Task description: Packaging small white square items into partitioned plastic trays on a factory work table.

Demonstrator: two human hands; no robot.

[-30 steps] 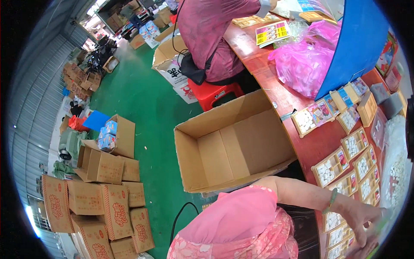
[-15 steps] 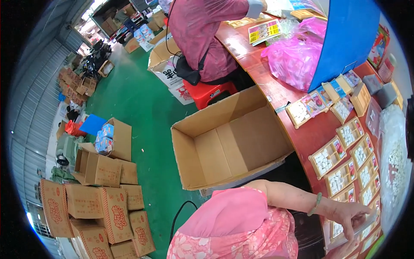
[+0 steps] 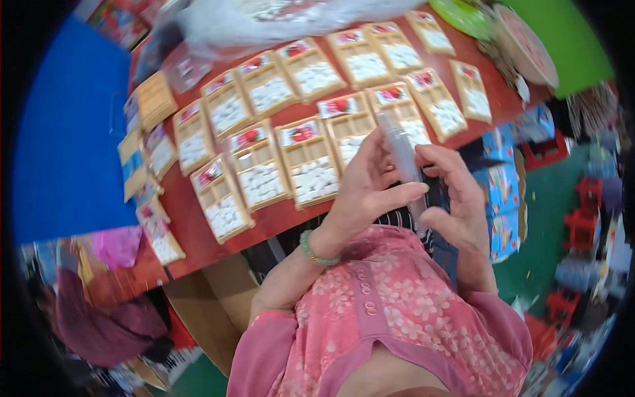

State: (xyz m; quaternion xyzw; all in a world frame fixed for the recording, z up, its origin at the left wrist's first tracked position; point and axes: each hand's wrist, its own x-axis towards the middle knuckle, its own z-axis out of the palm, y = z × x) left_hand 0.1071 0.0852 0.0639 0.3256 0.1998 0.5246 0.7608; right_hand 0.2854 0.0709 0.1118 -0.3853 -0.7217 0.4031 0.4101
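A narrow clear plastic piece (image 3: pixel 401 153), seen nearly edge-on, is tilted in front of my chest. My left hand (image 3: pixel 370 188), with a green bead bracelet at its wrist, is closed on it, thumb across the near face. Beside its other edge is my right hand (image 3: pixel 460 198), fingers curved and well apart from the thumb; whether they touch the plastic I cannot tell. Beyond my hands, rows of light-yellow compartment trays (image 3: pixel 305 137) lie on the red table (image 3: pixel 261 221). Each visible tray holds small white pieces (image 3: pixel 261 183) and a card with a red picture.
A large clear bag (image 3: pixel 218 30) of white pieces lies along the far side. A blue panel (image 3: pixel 69 132) stands at the left. To the right are a round basin (image 3: pixel 526 46) and blue packages (image 3: pixel 501 192). Under the near edge is an open carton (image 3: pixel 215 291). Another person (image 3: pixel 102 317) sits at lower left.
The view has swung from the aisle and carton toward the table and my chest. My left hand, earlier reaching over the trays, now holds the clear plastic piece, with my right hand beside it.
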